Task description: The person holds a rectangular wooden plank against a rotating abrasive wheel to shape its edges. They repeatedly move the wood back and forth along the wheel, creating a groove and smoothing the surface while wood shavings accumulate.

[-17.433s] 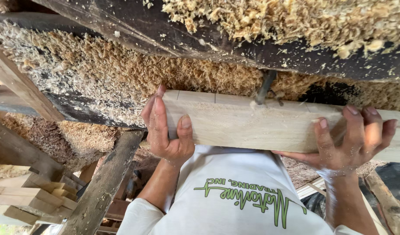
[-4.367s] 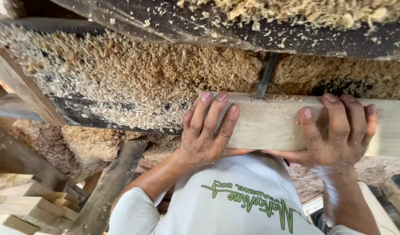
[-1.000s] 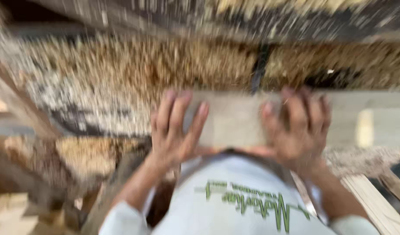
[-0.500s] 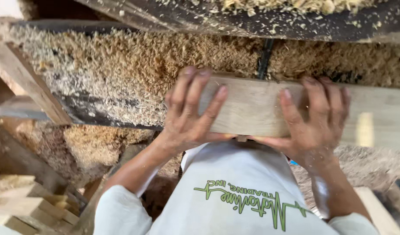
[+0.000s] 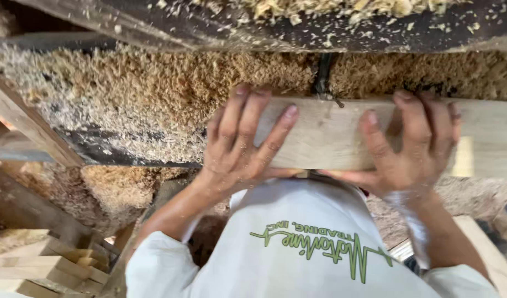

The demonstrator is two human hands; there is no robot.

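Note:
A pale wooden plank [image 5: 325,135] lies across a sawdust-covered saw table, running off the right edge of the view. My left hand [image 5: 239,143] lies flat on the plank's left end, fingers spread over its top and thumb under its near edge. My right hand [image 5: 413,146] presses on the plank further right, fingers spread, thumb along the near edge. A dark slot with a thin blade [image 5: 322,83] sits just behind the plank, between my hands. My white shirt with green print [image 5: 309,248] fills the lower middle.
Thick sawdust [image 5: 154,94] covers the table behind and left of the plank. A dark sawdust-strewn board [image 5: 297,25] spans the top. Stacked pale wood pieces [image 5: 38,267] lie at lower left, with a slanting beam [image 5: 27,124] above them.
Both hands have stayed flat on the plank. The plank and hands have shifted slightly, and the earlier motion blur has gone.

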